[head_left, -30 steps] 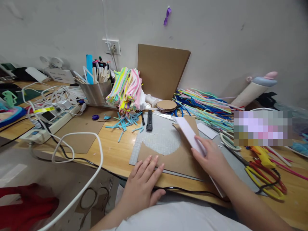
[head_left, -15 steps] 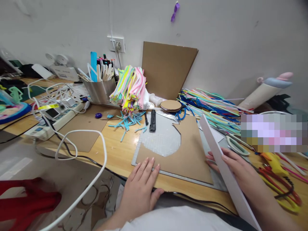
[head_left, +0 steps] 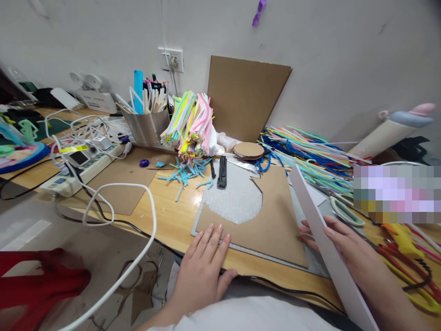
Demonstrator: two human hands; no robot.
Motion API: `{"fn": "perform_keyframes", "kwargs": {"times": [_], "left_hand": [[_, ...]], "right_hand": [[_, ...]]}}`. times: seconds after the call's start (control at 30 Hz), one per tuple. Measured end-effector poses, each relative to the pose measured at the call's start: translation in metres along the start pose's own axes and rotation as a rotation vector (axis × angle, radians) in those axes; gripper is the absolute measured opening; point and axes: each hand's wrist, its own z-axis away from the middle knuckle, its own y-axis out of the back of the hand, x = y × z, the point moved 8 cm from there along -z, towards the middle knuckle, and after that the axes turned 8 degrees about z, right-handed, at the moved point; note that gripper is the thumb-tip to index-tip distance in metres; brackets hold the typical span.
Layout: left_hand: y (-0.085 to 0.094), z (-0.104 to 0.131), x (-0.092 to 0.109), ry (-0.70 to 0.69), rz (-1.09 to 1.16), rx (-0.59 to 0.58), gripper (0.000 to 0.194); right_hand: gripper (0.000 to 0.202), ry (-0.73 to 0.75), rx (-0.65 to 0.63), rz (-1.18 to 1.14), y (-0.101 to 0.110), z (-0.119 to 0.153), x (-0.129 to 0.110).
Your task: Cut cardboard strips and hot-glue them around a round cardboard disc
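Observation:
My left hand (head_left: 203,262) lies flat, fingers stretched, on the front edge of a sheet of brown cardboard (head_left: 279,211) that has a large rounded piece cut out of it. Under the sheet is a grey cutting mat (head_left: 237,204), seen through the cut-out. My right hand (head_left: 347,243) grips a white board (head_left: 327,243), tilted on edge, with the thumb on the near side and fingers behind. A black utility knife (head_left: 222,172) rests on the mat behind the cut-out. Beside it are short light-blue pipe cleaner pieces (head_left: 188,172).
Scissors (head_left: 346,211) and a yellow glue gun (head_left: 404,241) lie at the right. Behind are pipe cleaners (head_left: 310,147), a cardboard disc (head_left: 248,150) and a metal container (head_left: 146,128) of sticks. A power strip (head_left: 82,170) with a looping white cable (head_left: 153,211) occupies the left.
The view has shifted slightly, so most things appear a little farther right. Both hands keep their places, the left on the cardboard and the right on the white board.

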Motion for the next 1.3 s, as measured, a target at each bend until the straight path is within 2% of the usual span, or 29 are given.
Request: {"fn": "perform_keyframes", "kwargs": {"times": [0.3, 0.53, 0.6, 0.67, 0.73, 0.83, 0.93, 1.0, 1.1, 1.3], "left_hand": [[0.003, -0.002, 0.001, -0.005, -0.007, -0.005, 0.052], [0.006, -0.004, 0.003, -0.031, -0.018, 0.02, 0.052], [0.006, -0.005, 0.003, -0.027, -0.015, 0.038, 0.052], [0.006, -0.005, 0.003, -0.024, -0.008, 0.051, 0.053], [0.005, -0.006, 0.004, -0.025, 0.005, 0.053, 0.054], [0.007, -0.008, 0.005, -0.012, 0.026, 0.063, 0.052], [0.012, -0.008, 0.005, 0.001, 0.02, 0.101, 0.049], [0.014, -0.008, 0.006, -0.018, 0.019, 0.121, 0.049], [0.015, -0.009, 0.006, -0.04, 0.042, 0.129, 0.05], [0.014, -0.01, 0.004, -0.04, 0.077, 0.135, 0.051]], "right_hand": [[0.028, -0.007, 0.062, 0.01, -0.002, 0.005, -0.017], [0.041, -0.014, 0.002, -0.018, 0.002, -0.008, 0.003], [0.045, 0.062, 0.003, 0.102, 0.005, -0.01, -0.002], [0.048, 0.248, 0.004, 0.301, 0.002, -0.008, -0.021], [0.044, 0.515, -0.046, 0.516, -0.016, 0.002, -0.045], [0.036, 0.864, -0.271, 0.751, -0.07, 0.022, -0.064], [0.035, 0.994, -0.425, 0.829, -0.117, 0.029, -0.059], [0.035, 1.038, -0.476, 0.845, -0.138, 0.029, -0.052], [0.035, 1.059, -0.51, 0.849, -0.15, 0.027, -0.042], [0.035, 1.056, -0.498, 0.852, -0.148, 0.028, -0.039]]}}
